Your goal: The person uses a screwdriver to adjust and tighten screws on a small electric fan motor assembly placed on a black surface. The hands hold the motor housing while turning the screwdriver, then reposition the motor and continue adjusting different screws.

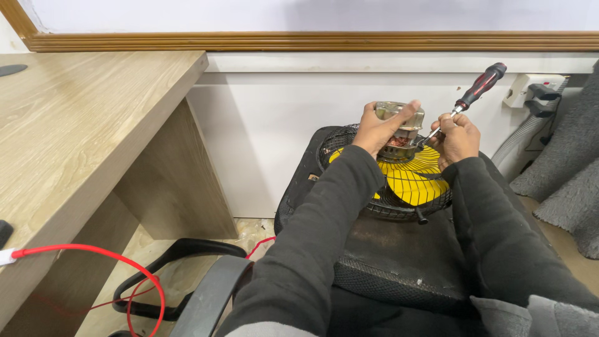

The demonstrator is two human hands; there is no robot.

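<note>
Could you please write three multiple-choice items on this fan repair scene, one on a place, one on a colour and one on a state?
1. Where does the fan rest?
A. on the wooden desk
B. on a black chair seat
C. on the floor

2. What colour are the fan blades?
A. yellow
B. blue
C. white

3. What is the right hand doing?
A. lying open on the desk
B. holding a cable
C. gripping a screwdriver

Answers:
1 B: the black grille sits on the dark seat, right of the desk.
2 A: yellow blades show through the grille.
3 C: its fingers are closed round the screwdriver, whose tip points at the motor that the left hand holds.
</note>
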